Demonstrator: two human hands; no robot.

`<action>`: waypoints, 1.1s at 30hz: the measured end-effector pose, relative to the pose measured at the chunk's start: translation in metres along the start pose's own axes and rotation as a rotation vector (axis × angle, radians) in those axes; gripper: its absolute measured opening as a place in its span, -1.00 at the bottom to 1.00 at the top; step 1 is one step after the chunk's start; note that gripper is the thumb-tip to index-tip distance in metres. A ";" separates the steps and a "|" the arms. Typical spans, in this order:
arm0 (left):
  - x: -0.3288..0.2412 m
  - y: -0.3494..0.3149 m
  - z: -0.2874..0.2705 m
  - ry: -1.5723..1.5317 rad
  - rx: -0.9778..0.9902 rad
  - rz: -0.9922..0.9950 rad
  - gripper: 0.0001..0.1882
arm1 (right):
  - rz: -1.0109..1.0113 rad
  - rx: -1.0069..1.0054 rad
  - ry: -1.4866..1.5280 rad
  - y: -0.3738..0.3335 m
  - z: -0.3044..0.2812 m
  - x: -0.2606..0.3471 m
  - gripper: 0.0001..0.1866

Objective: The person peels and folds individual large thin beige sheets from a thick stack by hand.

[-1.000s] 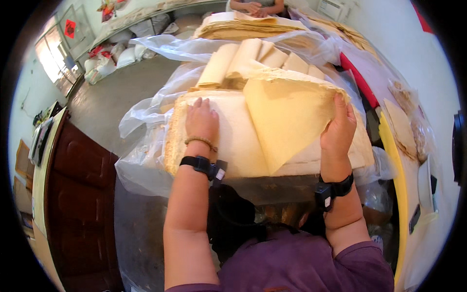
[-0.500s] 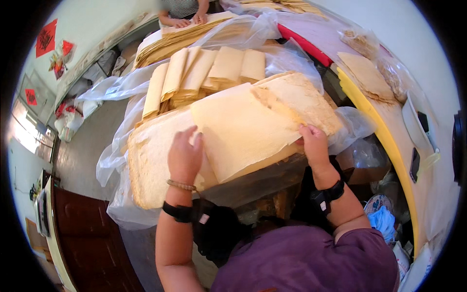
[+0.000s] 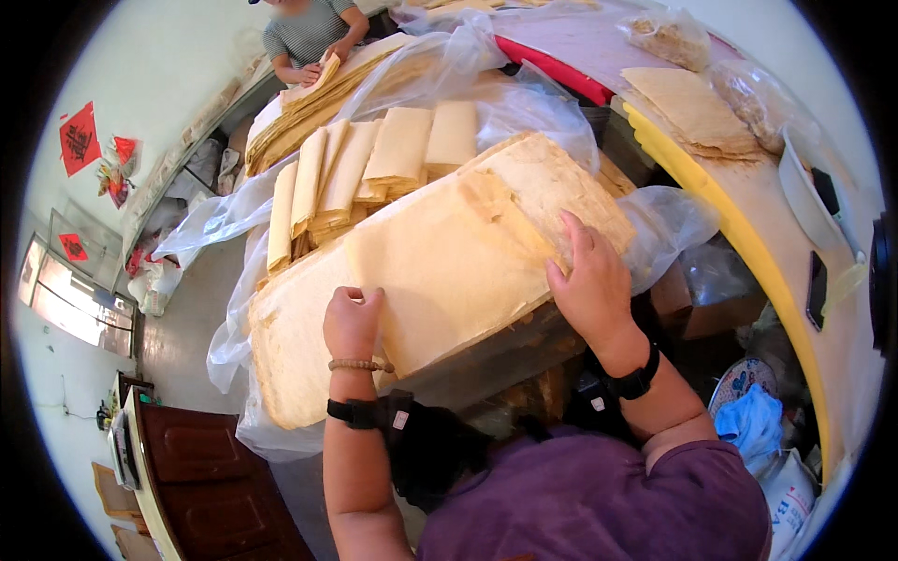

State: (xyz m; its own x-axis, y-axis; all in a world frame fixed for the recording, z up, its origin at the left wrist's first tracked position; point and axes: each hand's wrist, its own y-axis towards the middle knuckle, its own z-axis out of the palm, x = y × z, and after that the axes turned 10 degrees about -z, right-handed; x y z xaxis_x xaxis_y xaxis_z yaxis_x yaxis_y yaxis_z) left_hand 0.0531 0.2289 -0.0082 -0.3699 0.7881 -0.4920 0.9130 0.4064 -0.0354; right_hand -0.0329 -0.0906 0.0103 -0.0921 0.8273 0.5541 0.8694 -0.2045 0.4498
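Note:
A thin pale-yellow sheet [image 3: 449, 271], which looks like tofu skin, lies folded across a thick stack of similar sheets [image 3: 290, 374] in front of me. By the sheet's left edge is my left hand [image 3: 354, 323], its fingers curled in; whether they pinch the sheet is hidden. My right hand [image 3: 596, 290] rests at the sheet's right end, thumb and fingers apart, holding nothing. Ragged, browner edges show on the stack's right part [image 3: 561, 178].
Folded sheet bundles [image 3: 398, 145] sit beyond the stack, over clear plastic film [image 3: 659, 224]. Farther back, a person [image 3: 313, 42] handles another sheet pile [image 3: 327, 103]. On the right, a yellow-edged table [image 3: 739, 243] bears more sheets [image 3: 692, 112], a white basin [image 3: 809, 192] and a phone [image 3: 817, 290].
My right hand has let go of the sheet's right edge and spread out. My left hand has moved down and curled its fingers. The sheet now lies flatter.

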 end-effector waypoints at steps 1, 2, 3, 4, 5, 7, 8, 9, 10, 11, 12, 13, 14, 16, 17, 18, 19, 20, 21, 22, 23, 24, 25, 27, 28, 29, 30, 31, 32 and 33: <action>-0.005 -0.004 -0.002 0.009 -0.009 -0.006 -0.51 | -0.188 -0.032 -0.003 0.001 -0.006 0.004 -0.47; -0.014 -0.009 -0.002 0.085 -0.077 0.025 -0.52 | -0.375 -0.068 -0.006 0.002 -0.007 0.005 -0.37; -0.020 -0.009 -0.002 0.162 -0.143 0.057 -0.54 | -0.374 -0.067 0.008 -0.002 -0.001 0.007 -0.37; -0.025 -0.003 -0.004 0.170 -0.156 0.056 -0.54 | -0.590 0.060 0.064 -0.009 0.004 0.013 -0.32; -0.029 0.006 -0.004 0.136 -0.248 0.211 -0.54 | -0.809 0.191 0.116 -0.016 0.010 0.018 -0.27; -0.042 0.036 0.005 0.101 -0.342 0.368 -0.54 | -0.853 0.263 0.116 -0.022 0.027 0.019 -0.22; -0.047 0.058 0.006 0.045 -0.267 0.447 -0.52 | -0.899 0.339 0.116 -0.023 0.034 0.020 -0.17; -0.049 0.076 0.007 -0.008 -0.190 0.527 -0.49 | -0.898 0.353 0.097 -0.021 0.038 0.022 -0.16; -0.054 0.088 0.010 -0.006 -0.194 0.533 -0.49 | -0.899 0.345 0.097 -0.021 0.043 0.022 -0.16; -0.059 0.098 0.013 0.046 -0.103 0.529 -0.46 | -0.900 0.366 0.110 -0.022 0.048 0.024 -0.15; -0.062 0.107 0.016 0.098 -0.013 0.526 -0.43 | -0.902 0.387 0.123 -0.022 0.052 0.026 -0.15; -0.054 0.121 0.023 0.096 0.004 0.541 -0.40 | -0.906 0.382 0.125 -0.021 0.055 0.029 -0.15; -0.052 0.132 0.029 0.094 0.003 0.544 -0.40 | -0.916 0.383 0.115 -0.021 0.057 0.031 -0.15; -0.060 0.143 0.039 0.021 0.207 0.550 -0.38 | -0.918 0.385 0.097 -0.019 0.059 0.029 -0.15; -0.068 0.140 0.042 0.016 0.216 0.556 -0.38 | -0.898 0.381 0.086 -0.018 0.059 0.026 -0.15; -0.073 0.136 0.045 0.102 0.168 0.541 -0.38 | -0.880 0.377 0.078 -0.017 0.059 0.025 -0.16; -0.083 0.128 0.048 0.187 0.127 0.529 -0.38 | -0.867 0.383 0.068 -0.017 0.060 0.021 -0.16; -0.087 0.122 0.048 0.186 0.139 0.532 -0.38 | -0.855 0.367 0.062 -0.017 0.061 0.018 -0.16; -0.090 0.116 0.048 0.177 0.112 0.586 -0.41 | -0.844 0.351 0.055 -0.017 0.062 0.016 -0.16; -0.087 0.113 0.046 0.172 0.075 0.631 -0.43 | -0.845 0.356 0.059 -0.017 0.062 0.018 -0.16; -0.084 0.115 0.049 0.174 0.077 0.625 -0.43 | -0.851 0.372 0.045 -0.016 0.060 0.021 -0.16; -0.082 0.119 0.054 0.070 0.094 0.562 -0.46 | -0.856 0.388 0.029 -0.014 0.060 0.022 -0.15; -0.084 0.122 0.055 -0.034 0.108 0.501 -0.50 | -0.857 0.390 0.030 -0.011 0.058 0.022 -0.15; -0.084 0.129 0.051 -0.016 0.135 0.483 -0.51 | -0.838 0.404 0.051 -0.002 0.056 0.020 -0.13; -0.087 0.131 0.051 -0.001 0.167 0.473 -0.53 | -0.827 0.403 0.043 0.001 0.054 0.018 -0.13; -0.095 0.125 0.052 -0.004 0.190 0.491 -0.53 | -0.826 0.414 0.058 0.004 0.054 0.014 -0.12; -0.099 0.116 0.051 0.036 0.146 0.522 -0.52 | -0.823 0.423 0.073 0.007 0.053 0.010 -0.12; -0.103 0.110 0.054 0.073 0.107 0.557 -0.52 | -0.791 0.424 0.053 0.011 0.053 0.006 -0.12; -0.096 0.113 0.058 0.106 0.030 0.652 -0.51 | -0.829 0.414 0.085 0.013 0.054 0.004 -0.12; -0.091 0.121 0.059 0.097 0.038 0.661 -0.50 | -0.866 0.404 0.118 0.014 0.055 0.002 -0.12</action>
State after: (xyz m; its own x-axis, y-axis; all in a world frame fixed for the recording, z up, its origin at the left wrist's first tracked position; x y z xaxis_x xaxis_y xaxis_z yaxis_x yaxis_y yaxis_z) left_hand 0.2071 0.1789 -0.0192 0.2570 0.9045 -0.3404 0.9578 -0.1913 0.2146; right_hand 0.0057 -0.0628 -0.0208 -0.8096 0.5444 0.2196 0.5764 0.6662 0.4732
